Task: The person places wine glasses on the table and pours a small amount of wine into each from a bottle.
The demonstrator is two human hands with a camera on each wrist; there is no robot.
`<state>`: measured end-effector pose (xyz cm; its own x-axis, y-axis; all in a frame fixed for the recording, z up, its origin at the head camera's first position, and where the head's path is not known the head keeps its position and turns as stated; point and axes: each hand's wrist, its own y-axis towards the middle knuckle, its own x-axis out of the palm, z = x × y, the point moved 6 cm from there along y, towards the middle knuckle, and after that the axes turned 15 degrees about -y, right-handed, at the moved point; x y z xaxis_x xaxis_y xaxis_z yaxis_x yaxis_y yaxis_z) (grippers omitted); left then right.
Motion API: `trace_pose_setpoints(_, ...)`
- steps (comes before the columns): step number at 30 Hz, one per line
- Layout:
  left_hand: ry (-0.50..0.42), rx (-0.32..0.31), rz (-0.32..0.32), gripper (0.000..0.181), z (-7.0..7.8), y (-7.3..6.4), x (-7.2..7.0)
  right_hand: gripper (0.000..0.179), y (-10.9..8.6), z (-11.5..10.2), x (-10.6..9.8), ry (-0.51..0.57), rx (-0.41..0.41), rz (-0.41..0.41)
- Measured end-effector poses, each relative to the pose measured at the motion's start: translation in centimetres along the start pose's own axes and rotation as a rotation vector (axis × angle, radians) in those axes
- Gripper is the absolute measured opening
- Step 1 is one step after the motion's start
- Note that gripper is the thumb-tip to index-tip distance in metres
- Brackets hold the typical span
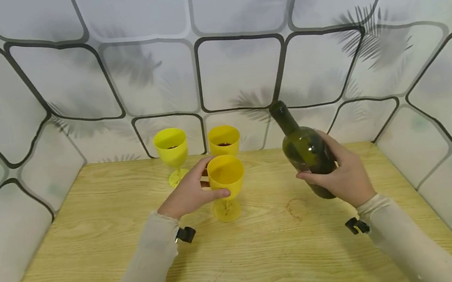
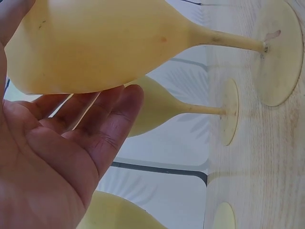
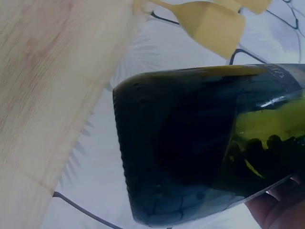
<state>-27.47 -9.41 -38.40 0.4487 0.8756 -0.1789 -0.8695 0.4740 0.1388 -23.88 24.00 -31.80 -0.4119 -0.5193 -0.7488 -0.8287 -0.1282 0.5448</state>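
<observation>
In the head view, my left hand (image 1: 193, 189) holds the front cup (image 1: 236, 186) by its bowl, upright on the wooden surface (image 1: 274, 258), while my right hand (image 1: 346, 172) grips the green bottle (image 1: 303, 147), tilted with its neck leaning left; the left cup (image 1: 173, 156) and the back cup (image 1: 231, 150) stand near the wall (image 1: 241, 72), something dark inside each. In the left wrist view, the front cup's foot meets the surface. In the right wrist view, the bottle's base is apart from the surface

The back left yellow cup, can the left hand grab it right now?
Probably not yet: the left hand holds the front yellow cup. If it let go, the way to the back left yellow cup looks free.
</observation>
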Motion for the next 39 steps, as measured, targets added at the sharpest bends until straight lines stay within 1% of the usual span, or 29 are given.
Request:
trace_pose_setpoints(3,0.008,0.0,0.004,0.086,0.1,0.0,0.0,0.101,0.1,-0.3,0.4,-0.054,-0.041,-0.044)
trace_pose_setpoints(8,0.006,-0.008,0.01,0.085,0.1,0.0,0.0,0.103,0.0,-0.6,1.1,-0.189,-0.121,-0.11)
trace_pose_setpoints(13,0.009,-0.012,0.012,0.087,0.3,-0.1,-0.1,0.103,0.0,-0.9,1.6,-0.275,-0.203,-0.152)
trace_pose_setpoints(21,0.007,-0.004,0.016,0.085,0.3,-0.2,-0.3,0.104,0.3,-1.4,1.7,-0.368,-0.325,-0.178)
trace_pose_setpoints(26,0.006,-0.011,0.018,0.085,0.4,-0.2,-0.4,0.103,0.5,-1.7,1.6,-0.416,-0.395,-0.192)
trace_pose_setpoints(33,0.004,-0.006,0.015,0.083,0.5,-0.2,-0.3,0.104,0.6,-2.0,1.6,-0.464,-0.452,-0.215)
trace_pose_setpoints(39,-0.011,0.005,0.005,0.08,0.5,-0.1,-0.3,0.101,0.9,-2.0,1.5,-0.501,-0.474,-0.234)
